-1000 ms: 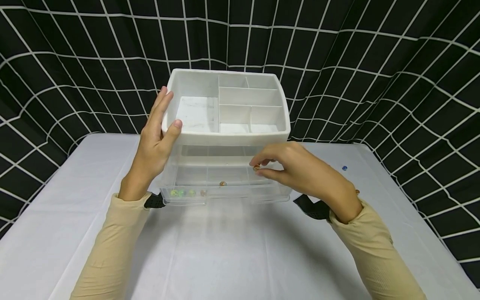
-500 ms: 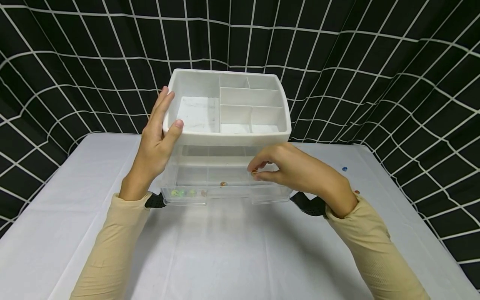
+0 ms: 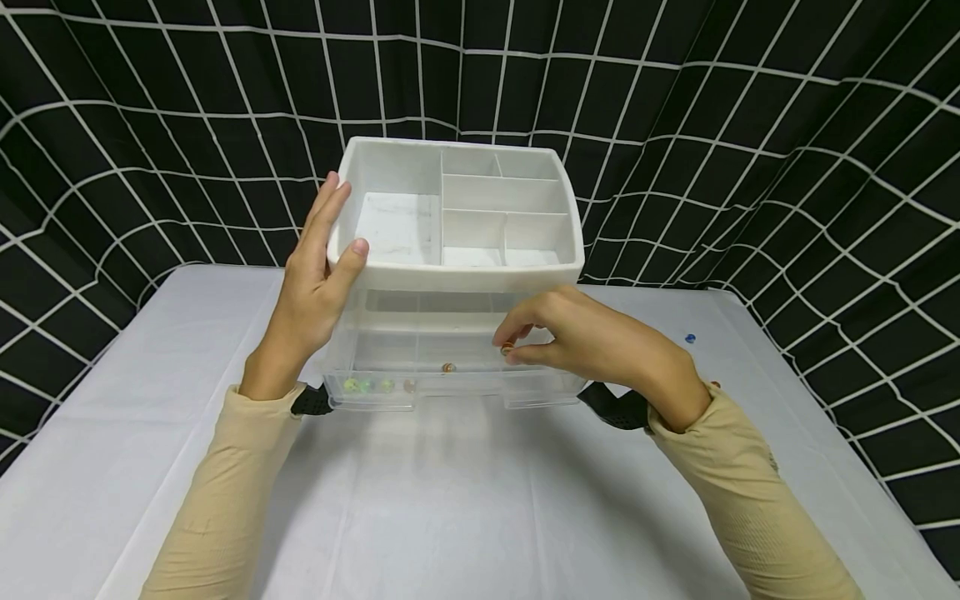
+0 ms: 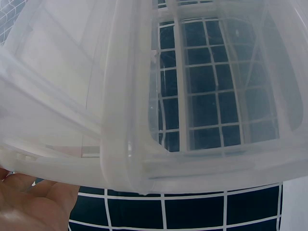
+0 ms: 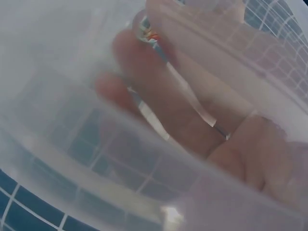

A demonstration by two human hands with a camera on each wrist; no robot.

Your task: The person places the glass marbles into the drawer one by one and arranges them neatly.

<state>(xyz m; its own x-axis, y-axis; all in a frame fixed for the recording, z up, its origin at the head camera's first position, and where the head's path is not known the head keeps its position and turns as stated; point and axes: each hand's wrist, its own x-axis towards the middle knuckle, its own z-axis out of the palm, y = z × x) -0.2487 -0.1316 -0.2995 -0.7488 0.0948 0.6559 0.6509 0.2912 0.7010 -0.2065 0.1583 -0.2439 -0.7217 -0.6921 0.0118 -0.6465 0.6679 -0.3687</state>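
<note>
A white plastic organizer (image 3: 456, 277) with a divided top stands on the table, its clear drawer (image 3: 453, 382) pulled out toward me. My left hand (image 3: 303, 287) rests against the organizer's left side, fingers straight and thumb on the front rim. My right hand (image 3: 577, 337) reaches over the drawer's right part and pinches an orange-brown marble (image 3: 507, 348) between thumb and fingers. In the right wrist view the marble (image 5: 147, 31) shows blurred through the drawer plastic. Another brown marble (image 3: 448, 367) lies in the drawer, left of the hand. Several pale green and yellowish marbles (image 3: 365, 386) show at its front left.
A blue marble (image 3: 690, 338) lies on the white tablecloth (image 3: 450, 517) to the right. An orange-brown marble (image 3: 715, 384) is partly hidden behind my right wrist. A black grid-patterned cloth (image 3: 480, 83) surrounds the table's back and sides.
My right hand has moved slightly left and down into the drawer with the pinched marble. The left hand keeps its place on the organizer.
</note>
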